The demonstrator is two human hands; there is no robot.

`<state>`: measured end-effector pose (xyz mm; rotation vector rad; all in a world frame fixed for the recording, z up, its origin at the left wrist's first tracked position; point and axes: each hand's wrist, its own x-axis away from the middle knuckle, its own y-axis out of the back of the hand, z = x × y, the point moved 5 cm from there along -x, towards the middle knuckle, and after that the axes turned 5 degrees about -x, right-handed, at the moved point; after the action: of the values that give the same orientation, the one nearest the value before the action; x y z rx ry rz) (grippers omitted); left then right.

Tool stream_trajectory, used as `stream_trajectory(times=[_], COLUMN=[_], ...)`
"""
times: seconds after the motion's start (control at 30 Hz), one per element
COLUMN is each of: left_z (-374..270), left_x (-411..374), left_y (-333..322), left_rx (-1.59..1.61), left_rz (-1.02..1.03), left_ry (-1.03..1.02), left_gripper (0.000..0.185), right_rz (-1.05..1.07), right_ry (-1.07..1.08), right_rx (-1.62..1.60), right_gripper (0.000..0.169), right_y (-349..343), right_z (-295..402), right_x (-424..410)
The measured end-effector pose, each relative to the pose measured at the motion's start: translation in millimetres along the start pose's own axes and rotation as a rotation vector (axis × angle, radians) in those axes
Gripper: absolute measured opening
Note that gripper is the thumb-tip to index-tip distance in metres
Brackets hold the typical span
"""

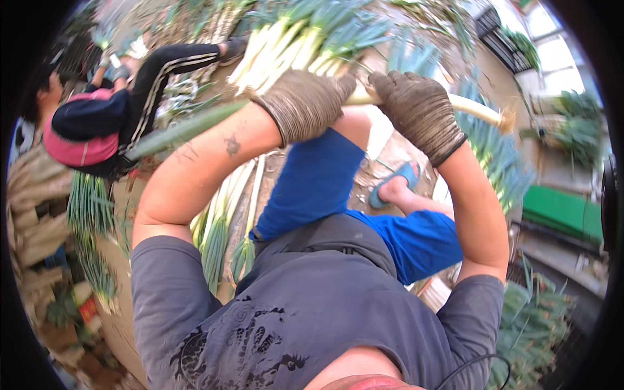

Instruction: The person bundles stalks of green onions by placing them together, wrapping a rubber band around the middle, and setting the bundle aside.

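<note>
A long green onion stretches sideways in front of me, its white shank and root end to the right and its green leaves trailing left. My left hand, in a soiled knit work glove, grips the shank near the middle. Closed around it further towards the roots is my right hand, gloved alike. Both thumbs lie close together, with a short length of pale shank showing between them. Just beyond my left hand is a pile of cleaned green onions. More lie by my left thigh.
At the left a co-worker sits with gloved hands around a pale stalk. Bundled green onions lie below that person. More onions with blue-green leaves spread to my right. A black crate and a green panel stand farther right.
</note>
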<state>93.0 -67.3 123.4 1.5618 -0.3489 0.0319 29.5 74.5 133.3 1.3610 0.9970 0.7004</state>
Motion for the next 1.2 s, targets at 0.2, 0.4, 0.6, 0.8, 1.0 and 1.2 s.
stream_trajectory(times=[0.2, 0.4, 0.6, 0.8, 1.0, 1.2], left_z=[-103, -168, -218, -197, -211, -211], left_x=[3, -39, -56, -74, -70, -76], left_y=[5, -162, -207, -204, -214, -219], left_rx=[0.016, 0.907, 1.865, 1.762, 1.865, 1.698], left_rz=[-0.803, 0.046, 0.488, 0.446, 0.622, 0.637], left_ry=[-0.535, -0.199, -0.02, 0.083, 0.101, 0.031], left_gripper=[0.043, 0.057, 0.033, 0.019, 0.021, 0.021], right_rz=[-0.15, -0.454, -0.756, -0.322, 0.094, -0.743], right_ry=[-0.534, -0.944, -1.203, -1.411, -1.834, -1.633], right_rx=[-0.492, -1.276, -1.329, 0.037, -0.388, -1.979], right_gripper=[0.038, 0.035, 0.035, 0.037, 0.095, 0.033], right_y=[-50, -126, -156, -218, -223, -257], right_z=[-68, -63, -82, -183, -178, -128], right_x=[132, 185, 193, 339, 396, 225])
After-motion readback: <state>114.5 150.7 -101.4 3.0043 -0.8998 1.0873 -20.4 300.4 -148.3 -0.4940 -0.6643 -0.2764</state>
